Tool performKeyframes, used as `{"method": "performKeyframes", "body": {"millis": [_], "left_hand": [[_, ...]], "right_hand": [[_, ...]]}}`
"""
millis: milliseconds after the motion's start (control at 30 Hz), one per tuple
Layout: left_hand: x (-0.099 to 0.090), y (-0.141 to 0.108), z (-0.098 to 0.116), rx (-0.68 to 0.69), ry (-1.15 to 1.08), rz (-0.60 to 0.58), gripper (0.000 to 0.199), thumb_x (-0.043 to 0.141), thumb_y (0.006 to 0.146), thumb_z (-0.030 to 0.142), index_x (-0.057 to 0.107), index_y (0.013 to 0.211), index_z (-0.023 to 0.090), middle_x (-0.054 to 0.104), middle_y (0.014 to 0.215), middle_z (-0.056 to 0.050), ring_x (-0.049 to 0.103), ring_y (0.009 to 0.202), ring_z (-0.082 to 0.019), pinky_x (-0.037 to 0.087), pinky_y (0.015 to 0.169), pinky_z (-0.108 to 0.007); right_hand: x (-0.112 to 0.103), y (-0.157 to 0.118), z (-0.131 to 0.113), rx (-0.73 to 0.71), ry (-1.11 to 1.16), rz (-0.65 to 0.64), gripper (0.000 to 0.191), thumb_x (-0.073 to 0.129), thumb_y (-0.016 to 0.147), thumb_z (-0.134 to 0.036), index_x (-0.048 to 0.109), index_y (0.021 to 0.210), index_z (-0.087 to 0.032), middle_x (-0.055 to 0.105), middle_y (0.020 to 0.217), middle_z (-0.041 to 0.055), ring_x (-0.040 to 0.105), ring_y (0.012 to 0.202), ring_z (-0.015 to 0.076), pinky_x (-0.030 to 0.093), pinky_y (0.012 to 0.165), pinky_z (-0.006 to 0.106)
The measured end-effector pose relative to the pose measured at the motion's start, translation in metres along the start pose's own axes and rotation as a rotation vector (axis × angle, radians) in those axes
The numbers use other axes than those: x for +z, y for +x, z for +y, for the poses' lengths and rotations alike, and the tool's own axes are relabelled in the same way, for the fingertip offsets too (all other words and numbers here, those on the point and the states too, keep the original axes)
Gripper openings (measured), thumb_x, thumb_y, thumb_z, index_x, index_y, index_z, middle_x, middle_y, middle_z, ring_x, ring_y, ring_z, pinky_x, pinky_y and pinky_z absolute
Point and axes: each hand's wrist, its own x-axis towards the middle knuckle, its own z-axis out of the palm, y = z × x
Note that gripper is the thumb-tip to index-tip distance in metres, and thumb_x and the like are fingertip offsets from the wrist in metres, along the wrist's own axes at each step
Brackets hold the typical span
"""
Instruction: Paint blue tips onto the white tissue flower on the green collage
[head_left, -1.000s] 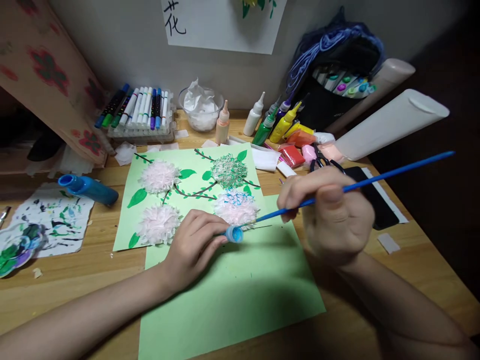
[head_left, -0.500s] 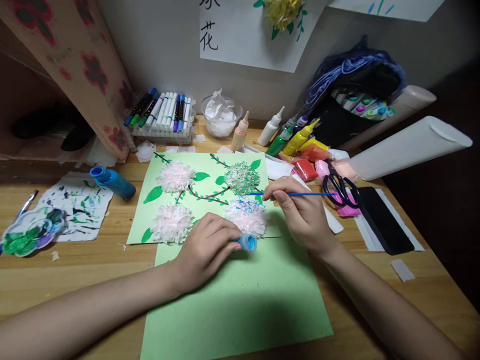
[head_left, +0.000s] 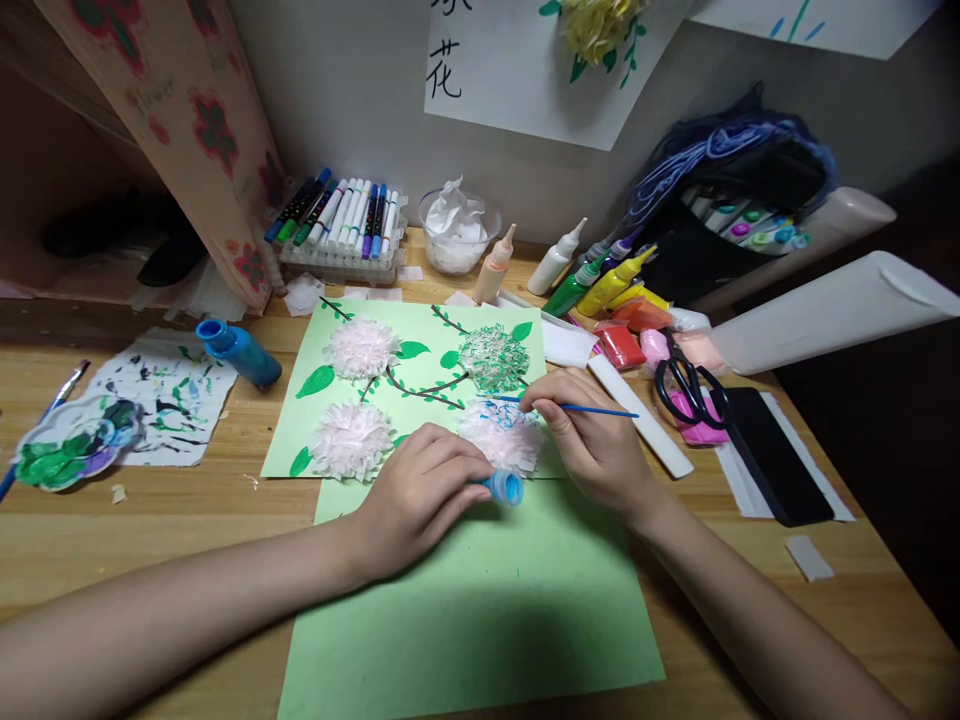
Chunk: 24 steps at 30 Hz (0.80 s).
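Note:
My right hand is closed around a thin paintbrush with a blue handle. Its tip is at the upper edge of a pale pink paper flower dabbed with blue. My left hand rests on the green paper, its fingers pinching a small blue-stained bottle cap whose open end faces me. Three other ruffled flowers sit on the light green card: two pink ones, and one with green-painted tips. Painted leaves and brown stems run between them.
An uncapped blue paint bottle lies tilted on a stained tissue, beside a smeared palette. Markers, a bowl of tissue and paint bottles line the back. Scissors and a phone lie right.
My right hand has lowered slightly, bringing the brush tip down and left onto the top of the blue-dabbed flower. My left hand still holds the cap. The view has shifted a little.

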Motion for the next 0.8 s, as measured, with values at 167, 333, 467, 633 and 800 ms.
{"method": "performKeyframes", "body": {"millis": [167,333,467,633,800], "left_hand": [[-0.0002,0.0007,0.0006,0.005,0.013,0.003,0.014,0.051,0.095,0.021,0.063,0.102,0.017,0.069,0.095,-0.006,0.056,0.089,-0.018,0.045,0.08,-0.03],[-0.0008,0.0013,0.0013,0.011,0.02,0.009,0.013,0.052,0.095,0.021,0.063,0.102,0.017,0.069,0.094,-0.005,0.056,0.088,-0.017,0.045,0.08,-0.029],[-0.001,0.0014,0.0013,0.017,0.024,0.01,0.013,0.052,0.095,0.02,0.063,0.101,0.016,0.07,0.094,-0.005,0.056,0.087,-0.017,0.045,0.08,-0.029],[-0.0013,0.0018,0.002,0.008,0.033,0.004,0.016,0.05,0.096,0.023,0.063,0.102,0.017,0.07,0.094,-0.006,0.057,0.088,-0.017,0.046,0.08,-0.03],[-0.001,0.0019,0.0019,0.016,0.027,0.009,0.015,0.051,0.096,0.022,0.063,0.102,0.017,0.07,0.095,-0.006,0.056,0.088,-0.017,0.046,0.08,-0.03]], "right_hand": [[-0.0031,0.0004,-0.0031,0.023,0.019,0.021,0.017,0.044,0.094,-0.016,0.058,0.085,-0.02,0.063,0.075,0.0031,0.059,0.073,0.0169,0.044,0.066,0.03],[-0.0028,0.0013,-0.004,-0.024,0.001,0.005,0.016,0.044,0.094,-0.015,0.057,0.086,-0.02,0.064,0.076,0.003,0.058,0.073,0.0167,0.044,0.066,0.03],[-0.0037,0.0014,-0.0052,-0.004,0.002,0.01,0.017,0.043,0.094,-0.016,0.057,0.084,-0.02,0.062,0.074,0.0033,0.058,0.071,0.0165,0.044,0.065,0.03],[-0.0045,0.0017,-0.0065,-0.002,0.02,0.008,0.017,0.044,0.094,-0.017,0.058,0.085,-0.021,0.064,0.075,0.0032,0.059,0.071,0.0174,0.045,0.065,0.031],[-0.0039,0.0017,-0.0054,0.001,0.006,0.018,0.018,0.043,0.094,-0.017,0.058,0.085,-0.02,0.064,0.074,0.0035,0.059,0.071,0.0174,0.045,0.065,0.031]]}}
